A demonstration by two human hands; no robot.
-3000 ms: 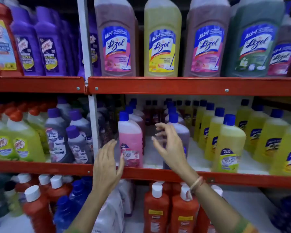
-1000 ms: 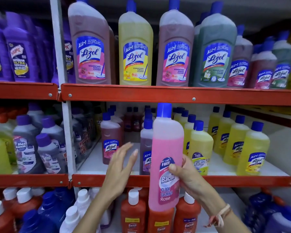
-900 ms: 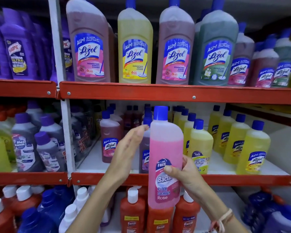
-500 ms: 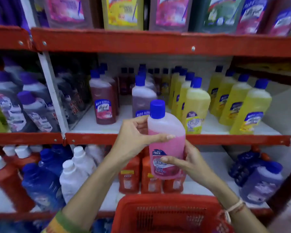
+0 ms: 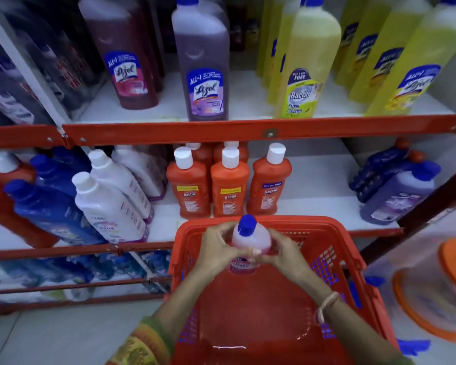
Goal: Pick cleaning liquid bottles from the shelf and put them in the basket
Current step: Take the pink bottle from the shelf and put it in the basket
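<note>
I see the pink bottle point(image 5: 250, 242) with its blue cap point(image 5: 247, 225) just below the centre of the frame, upright and held over the far end of the red basket point(image 5: 353, 262); its lower part is hidden behind the fingers, so I cannot tell whether its base touches the basket floor. My left hand point(image 5: 216, 250) wraps the bottle's left side and my right hand point(image 5: 284, 252) its right side, both closed snugly round the body with fingertips meeting across the front label. A pale thread band point(image 5: 327, 304) sits on the right wrist, and a green and yellow patterned sleeve point(image 5: 140, 346) shows at the lower left of the frame. The basket fills the lower centre, its slotted walls open and its floor bare where I can see it. Just above it in the frame, three orange bottles point(image 5: 229, 188) with white caps stand side by side on the lower shelf point(image 5: 319, 180). To their left lean white bottles point(image 5: 108, 204) and blue bottles point(image 5: 48, 206). Across the middle runs the red shelf rail point(image 5: 221, 131). Above it, in the upper half, stand a maroon bottle point(image 5: 124, 56), a purple bottle point(image 5: 203, 64) and, at the upper right, yellow bottles point(image 5: 308, 59). At the right edge sits a blurred orange-rimmed object point(image 5: 437, 291).
</note>
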